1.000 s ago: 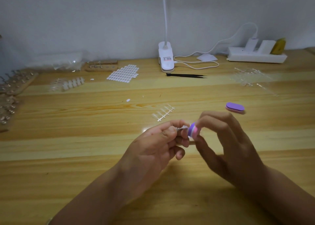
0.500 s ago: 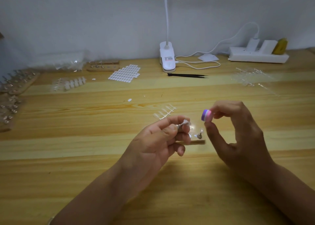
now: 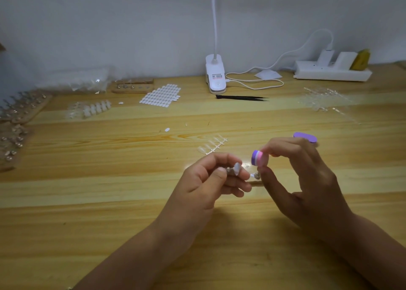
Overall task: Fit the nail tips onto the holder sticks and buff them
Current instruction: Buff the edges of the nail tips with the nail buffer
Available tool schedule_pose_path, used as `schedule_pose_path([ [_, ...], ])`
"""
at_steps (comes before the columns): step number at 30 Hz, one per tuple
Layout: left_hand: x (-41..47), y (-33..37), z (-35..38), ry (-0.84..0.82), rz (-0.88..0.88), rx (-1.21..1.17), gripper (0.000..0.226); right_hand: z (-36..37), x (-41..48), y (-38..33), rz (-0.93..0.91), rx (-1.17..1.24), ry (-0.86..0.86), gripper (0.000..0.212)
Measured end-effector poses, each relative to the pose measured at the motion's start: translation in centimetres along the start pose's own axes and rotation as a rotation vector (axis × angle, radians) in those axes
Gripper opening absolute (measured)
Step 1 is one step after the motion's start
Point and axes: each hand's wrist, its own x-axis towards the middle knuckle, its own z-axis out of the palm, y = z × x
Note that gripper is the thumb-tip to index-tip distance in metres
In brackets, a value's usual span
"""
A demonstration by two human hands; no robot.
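We pinched a holder stick [image 3: 228, 170] between the thumb and fingers of our left hand [image 3: 204, 180], its clear nail tip [image 3: 237, 168] facing right. Our right hand [image 3: 307, 180] gripped the pink-and-purple buffer block [image 3: 260, 158] between thumb and forefinger, just beside the tip but apart from it, above the wooden table [image 3: 109, 191]. A strip of spare tips [image 3: 212, 146] lay behind.

Nail tips [image 3: 212, 146] lie before the lamp base [image 3: 215, 74], probable tweezers [image 3: 241, 97] between.
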Motion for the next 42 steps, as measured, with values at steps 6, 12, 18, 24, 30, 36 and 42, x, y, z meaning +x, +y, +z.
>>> schedule_pose_path([
  [6,-0.1,0.3,0.2,0.004,-0.034,-0.034,0.035,0.1,0.0,0.0,-0.003,-0.017,-0.017,0.019],
  [12,-0.2,0.6,0.7,0.003,-0.034,-0.052,0.024,0.0,0.1,0.0,-0.007,-0.035,-0.025,0.016],
  [18,-0.4,0.7,0.4,0.004,0.034,0.012,0.016,0.0,0.3,-0.2,-0.012,-0.001,-0.006,0.022],
  [24,-0.4,1.0,0.3,0.049,0.134,0.145,0.011,0.0,0.0,-1.4,-0.101,0.083,-0.006,0.022],
  [30,-0.4,0.8,0.1,0.099,0.093,0.157,0.011,0.3,0.2,-0.6,-0.075,-0.006,-0.045,0.023],
  [36,-0.6,1.2,0.4,0.131,0.111,0.144,0.014,0.3,-0.1,-1.0,-0.119,-0.002,-0.034,0.027],
  [42,-0.7,1.3,0.5,0.143,0.101,0.136,0.010,0.3,0.0,-1.3,-0.059,0.044,0.008,0.024],
])
